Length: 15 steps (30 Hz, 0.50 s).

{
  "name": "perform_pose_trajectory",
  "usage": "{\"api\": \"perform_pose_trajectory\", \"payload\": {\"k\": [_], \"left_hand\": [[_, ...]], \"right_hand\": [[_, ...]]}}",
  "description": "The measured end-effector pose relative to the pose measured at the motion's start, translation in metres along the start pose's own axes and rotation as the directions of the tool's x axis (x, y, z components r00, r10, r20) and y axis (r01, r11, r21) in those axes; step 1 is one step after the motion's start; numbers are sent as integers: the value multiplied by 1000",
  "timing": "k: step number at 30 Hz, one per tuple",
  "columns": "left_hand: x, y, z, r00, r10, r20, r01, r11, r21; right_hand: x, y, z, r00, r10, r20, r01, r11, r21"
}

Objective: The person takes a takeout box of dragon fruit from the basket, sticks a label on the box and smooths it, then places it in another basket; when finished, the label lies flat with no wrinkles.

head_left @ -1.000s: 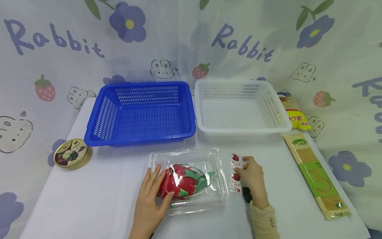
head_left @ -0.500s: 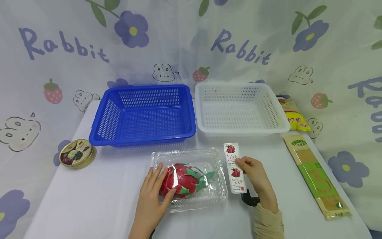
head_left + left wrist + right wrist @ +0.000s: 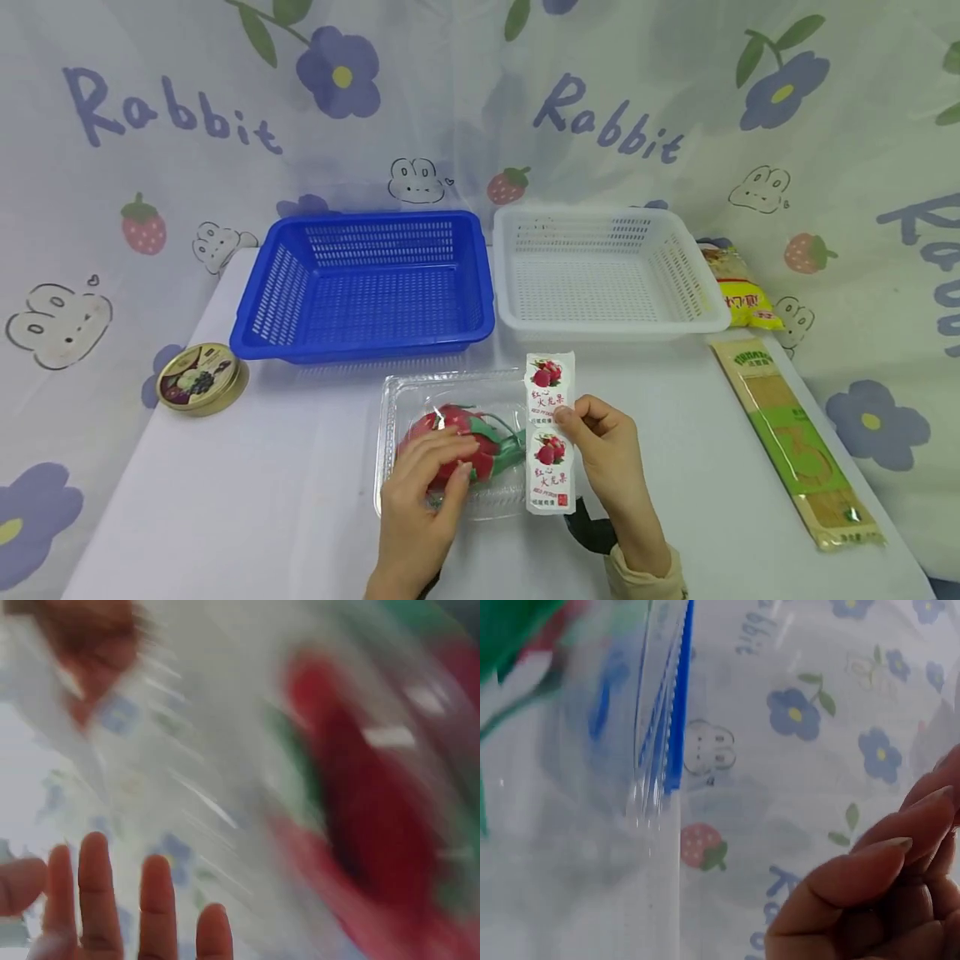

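Right hand [image 3: 611,467] pinches the label strip [image 3: 551,432] between thumb and fingers, holding it upright over the right edge of the clear box [image 3: 459,446]; strip's lower end overlaps the box rim. Left hand [image 3: 427,500] rests on the box lid, fingers spread and fairly straight, over the red dragon fruit [image 3: 457,450] inside. Left wrist view is blurred, so actual finger contact is probably there but can't confirm. Box sits at the front middle of the table [image 3: 262,483]. Behind it: blue basket [image 3: 367,287] and white basket [image 3: 603,271], side by side. Round tin [image 3: 198,389] far left. Noodle pack [image 3: 795,442] and yellow bag [image 3: 738,287] far right.
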<state>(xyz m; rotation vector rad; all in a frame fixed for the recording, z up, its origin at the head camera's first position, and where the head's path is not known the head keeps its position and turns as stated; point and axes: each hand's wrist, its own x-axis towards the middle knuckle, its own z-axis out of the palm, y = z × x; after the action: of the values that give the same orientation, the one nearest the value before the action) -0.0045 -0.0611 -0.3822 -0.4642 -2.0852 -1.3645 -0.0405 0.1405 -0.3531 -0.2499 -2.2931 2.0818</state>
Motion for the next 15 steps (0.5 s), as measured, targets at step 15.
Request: {"api": "perform_pose_trajectory", "payload": {"k": [15], "left_hand": [[11, 15, 12, 974, -221, 55, 220, 975, 30]], "right_hand": [[-16, 13, 29, 896, -411, 171, 393, 911, 128]]}}
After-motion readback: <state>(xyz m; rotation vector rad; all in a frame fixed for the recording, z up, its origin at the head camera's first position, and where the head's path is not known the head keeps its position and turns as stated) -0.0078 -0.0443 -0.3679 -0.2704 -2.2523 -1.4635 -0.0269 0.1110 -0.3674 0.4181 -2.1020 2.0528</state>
